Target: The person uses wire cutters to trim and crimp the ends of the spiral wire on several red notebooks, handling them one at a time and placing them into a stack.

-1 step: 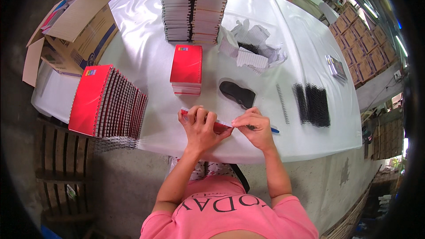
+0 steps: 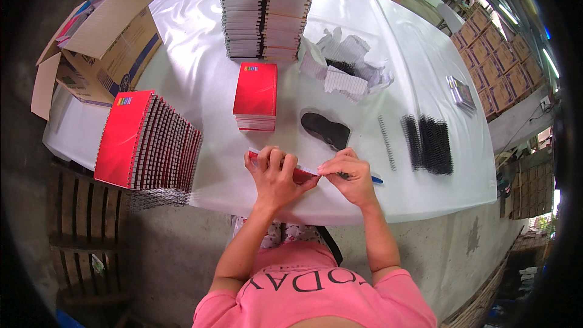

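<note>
My left hand (image 2: 274,173) is closed around a small red-covered notebook (image 2: 303,175), tilted at the near edge of the table. Its fingers hide most of the cover. My right hand (image 2: 351,176) pinches at the notebook's right end, thumb and fingertips together. A small dark piece shows under those fingers, and a blue tip (image 2: 378,180) sticks out behind the hand; I cannot tell whether they are one thing. Just beyond lies a black rounded object (image 2: 326,129). A single black spiral coil (image 2: 387,143) rests to the right, beside a pile of black coils (image 2: 435,144).
A short stack of red notebooks (image 2: 255,90) stands ahead. More spiral-bound red notebooks (image 2: 124,140) lean at left, near an open carton (image 2: 115,54). Tall stacks of bound books (image 2: 243,15) rise at the back. Crumpled paper (image 2: 347,79) lies on the white-covered table (image 2: 419,203).
</note>
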`<move>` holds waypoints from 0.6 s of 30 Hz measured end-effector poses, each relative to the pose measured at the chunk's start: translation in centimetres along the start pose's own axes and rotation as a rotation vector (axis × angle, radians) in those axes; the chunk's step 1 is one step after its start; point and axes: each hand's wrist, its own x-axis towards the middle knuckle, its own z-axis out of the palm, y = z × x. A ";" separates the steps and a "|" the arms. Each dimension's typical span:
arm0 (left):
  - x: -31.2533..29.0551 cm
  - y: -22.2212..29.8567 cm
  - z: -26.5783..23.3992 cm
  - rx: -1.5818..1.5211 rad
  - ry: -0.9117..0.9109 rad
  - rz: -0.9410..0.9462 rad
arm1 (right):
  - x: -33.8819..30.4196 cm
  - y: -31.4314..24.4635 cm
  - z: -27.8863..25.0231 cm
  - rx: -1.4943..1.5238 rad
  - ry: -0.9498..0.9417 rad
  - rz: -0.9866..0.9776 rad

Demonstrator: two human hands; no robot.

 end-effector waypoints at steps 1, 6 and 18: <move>0.0 -0.1 0.0 0.007 -0.009 0.000 | 0.0 0.1 -0.2 -0.005 -0.026 -0.021; 0.3 -0.2 -0.7 0.052 -0.074 0.025 | -0.1 -2.8 -1.2 -0.021 -0.200 0.281; 0.1 -0.8 -1.8 -0.013 -0.131 0.061 | 0.4 -1.5 -1.7 -0.164 -0.493 0.235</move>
